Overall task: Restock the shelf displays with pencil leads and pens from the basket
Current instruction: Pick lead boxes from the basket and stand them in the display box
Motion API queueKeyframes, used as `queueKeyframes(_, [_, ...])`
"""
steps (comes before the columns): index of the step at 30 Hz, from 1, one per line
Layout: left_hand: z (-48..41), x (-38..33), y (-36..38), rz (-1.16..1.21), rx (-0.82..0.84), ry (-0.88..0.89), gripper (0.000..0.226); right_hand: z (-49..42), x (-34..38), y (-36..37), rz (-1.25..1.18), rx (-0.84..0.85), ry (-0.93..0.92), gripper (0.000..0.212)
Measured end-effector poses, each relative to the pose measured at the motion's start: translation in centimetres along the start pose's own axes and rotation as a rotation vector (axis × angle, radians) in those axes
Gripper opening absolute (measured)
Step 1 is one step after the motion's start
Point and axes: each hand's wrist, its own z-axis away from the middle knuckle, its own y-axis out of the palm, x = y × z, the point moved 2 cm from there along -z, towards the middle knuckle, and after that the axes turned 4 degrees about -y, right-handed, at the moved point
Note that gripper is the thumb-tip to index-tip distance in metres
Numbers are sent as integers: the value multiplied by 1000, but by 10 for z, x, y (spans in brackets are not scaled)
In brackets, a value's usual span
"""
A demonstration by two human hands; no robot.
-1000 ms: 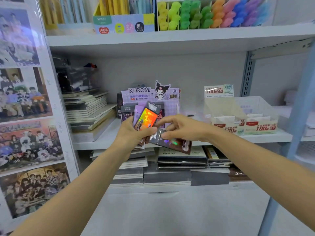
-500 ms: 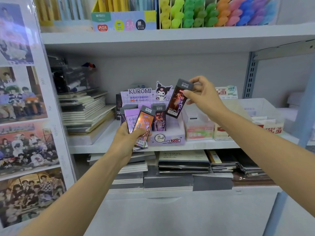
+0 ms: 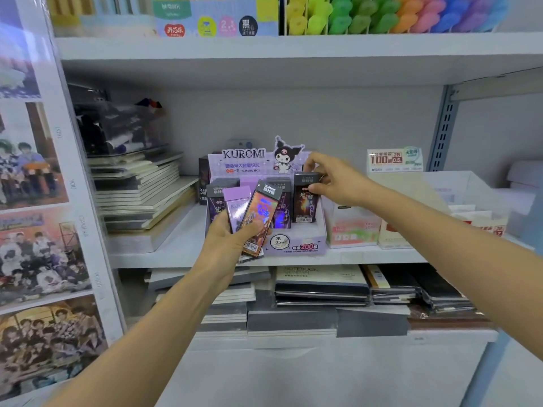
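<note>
The left hand (image 3: 232,239) covers the lower ends of the fanned packs (image 3: 258,212) it grips, so their count cannot be told, and together they hide the left front of the purple display box (image 3: 296,245). The right hand (image 3: 332,183) hides the top right corner of the dark pack (image 3: 305,201) it pinches. Small print on every pack is too fine to read. The coloured pens (image 3: 382,19) on the upper shelf (image 3: 293,45) are cut by the top edge. The photo sheets (image 3: 35,245) run off the left edge, and the clear box (image 3: 476,195) at far right is blurred.
</note>
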Motion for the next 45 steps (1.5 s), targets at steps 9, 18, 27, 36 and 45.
queueKeyframes(9, [-4,4,-2,-11,30,0,24,-5,2,1,155,-253,-87,14])
queueKeyframes(18, [-2,-1,-4,9,49,4,45,1,18,0,-17,-342,-112,20])
queueKeyframes(27, [9,-13,10,52,81,-21,32,30,41,1,-607,-59,4,20])
queueKeyframes(36, [20,-20,2,-3,13,-31,18,24,11,-49,-121,-302,-80,26])
queueKeyframes(45, [21,-16,-3,-67,-35,-30,21,10,12,-4,61,-215,-88,28])
